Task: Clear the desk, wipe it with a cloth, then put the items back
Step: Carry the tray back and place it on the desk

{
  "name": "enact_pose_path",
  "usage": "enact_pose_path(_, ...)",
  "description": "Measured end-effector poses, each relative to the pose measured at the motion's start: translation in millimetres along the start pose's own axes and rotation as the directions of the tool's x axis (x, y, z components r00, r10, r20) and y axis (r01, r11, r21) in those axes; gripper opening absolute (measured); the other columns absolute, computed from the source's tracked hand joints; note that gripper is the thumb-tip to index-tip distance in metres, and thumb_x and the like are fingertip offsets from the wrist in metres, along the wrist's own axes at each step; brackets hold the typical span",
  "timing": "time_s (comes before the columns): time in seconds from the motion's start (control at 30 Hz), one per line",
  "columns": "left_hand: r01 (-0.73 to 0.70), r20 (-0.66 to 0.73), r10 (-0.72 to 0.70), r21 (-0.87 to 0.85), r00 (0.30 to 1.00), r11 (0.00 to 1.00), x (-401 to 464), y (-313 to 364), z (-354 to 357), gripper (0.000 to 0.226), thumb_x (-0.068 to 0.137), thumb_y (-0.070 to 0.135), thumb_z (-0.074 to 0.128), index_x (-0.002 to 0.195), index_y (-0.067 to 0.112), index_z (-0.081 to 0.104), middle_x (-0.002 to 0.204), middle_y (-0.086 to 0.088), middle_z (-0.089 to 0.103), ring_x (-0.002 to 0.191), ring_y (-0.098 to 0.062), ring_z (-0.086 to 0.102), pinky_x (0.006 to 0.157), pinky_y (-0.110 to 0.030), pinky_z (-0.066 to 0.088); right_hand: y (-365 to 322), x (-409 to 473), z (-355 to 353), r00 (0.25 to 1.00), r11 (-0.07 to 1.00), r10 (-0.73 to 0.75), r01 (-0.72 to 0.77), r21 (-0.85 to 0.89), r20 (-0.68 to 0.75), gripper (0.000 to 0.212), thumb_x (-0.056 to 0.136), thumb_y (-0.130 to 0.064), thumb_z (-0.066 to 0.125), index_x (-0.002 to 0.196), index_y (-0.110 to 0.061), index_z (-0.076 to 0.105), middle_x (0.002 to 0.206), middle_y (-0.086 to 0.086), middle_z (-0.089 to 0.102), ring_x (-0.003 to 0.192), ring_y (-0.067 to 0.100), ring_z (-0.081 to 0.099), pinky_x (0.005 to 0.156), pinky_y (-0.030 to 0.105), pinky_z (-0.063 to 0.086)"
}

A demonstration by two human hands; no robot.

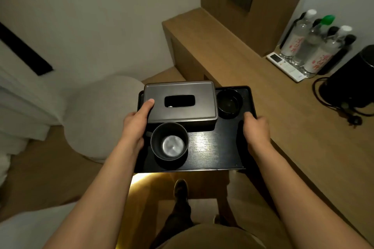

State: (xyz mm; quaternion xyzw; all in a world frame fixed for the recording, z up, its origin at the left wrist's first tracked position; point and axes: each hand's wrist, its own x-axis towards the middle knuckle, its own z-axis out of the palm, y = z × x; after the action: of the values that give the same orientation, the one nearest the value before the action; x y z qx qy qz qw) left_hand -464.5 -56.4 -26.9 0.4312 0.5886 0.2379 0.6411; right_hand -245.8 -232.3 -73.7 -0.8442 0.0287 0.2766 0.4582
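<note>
Head view: a black tray (212, 147) is held level in the air, left of the wooden desk (253, 91) and above the floor, with its far right corner over the desk's near edge. The left hand (135, 127) grips the tray's left rim, its thumb laid on the lid of the tissue box (180, 101). The right hand (256, 129) clasps the right rim, thumb on top and fingers curled under, so both grips are closed on the tray.

On the tray I count three things: one dark tissue box across the far side, one black cup (169, 143) with a shiny metal bottom at the near left, and one small black round dish (229, 103), perhaps an ashtray, at the far right.

My judgement is that the tray is stiff and moderately heavy with its load. Its glossy surface looks slippery, so the cup and dish could slide if it tilts. The cup and dish may be breakable. Holding opposite rims and keeping it flat suits it best.

Still on the desk at the far right are three water bottles (309, 42), one with a green cap, one white remote control (285, 66) beneath them, and one black kettle (356, 79) with its cord.
</note>
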Motion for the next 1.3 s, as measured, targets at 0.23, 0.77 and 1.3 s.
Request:
enact_pose_path(0.23, -0.051, 0.154, 0.033, 0.111, 0.988, 0.993, 105.7, 71.6, 44.2, 0.056, 0.082, 0.049, 0.077, 0.120, 0.010, 0.065, 0.104, -0.011, 0.076, 0.091, -0.026, 0.075, 0.078, -0.035, 0.059, -40.6, 42.4, 33.0, 0.987, 0.989, 0.114, -0.103, 0.105, -0.109, 0.052, 0.091, -0.042, 0.051, 0.128, -0.006, 0.050, 0.115, 0.017, 0.062, 0.098, 0.036, 0.062, 0.073, 0.037, 0.046)
enact_pose_path(0.77, -0.280, 0.334, 0.144, 0.407, 0.932, 0.870, 245.4, 152.9, 214.5, 0.065, 0.083, 0.059, 0.071, 0.125, 0.012, 0.058, 0.109, -0.010, 0.071, 0.092, -0.025, 0.072, 0.084, -0.038, 0.058, -92.0, 181.7, 20.2, 0.948, 0.929, 0.317, -0.310, 0.199, -0.003, 0.052, 0.089, -0.042, 0.056, 0.125, -0.005, 0.051, 0.111, 0.015, 0.062, 0.097, 0.035, 0.062, 0.084, 0.044, 0.052)
enact_pose_path(1.3, -0.303, 0.487, -0.013, 0.565, 0.873, 0.767, 361.5, 182.3, 348.3, 0.039, 0.082, 0.058, 0.072, 0.096, 0.024, 0.060, 0.093, -0.004, 0.072, 0.071, -0.018, 0.073, 0.053, -0.023, 0.052, -116.4, 264.8, 52.6, 0.901, 0.869, 0.419, -0.362, 0.338, -0.111, 0.041, 0.088, -0.030, 0.057, 0.126, -0.016, 0.054, 0.093, 0.005, 0.060, 0.085, 0.027, 0.060, 0.071, 0.035, 0.048)
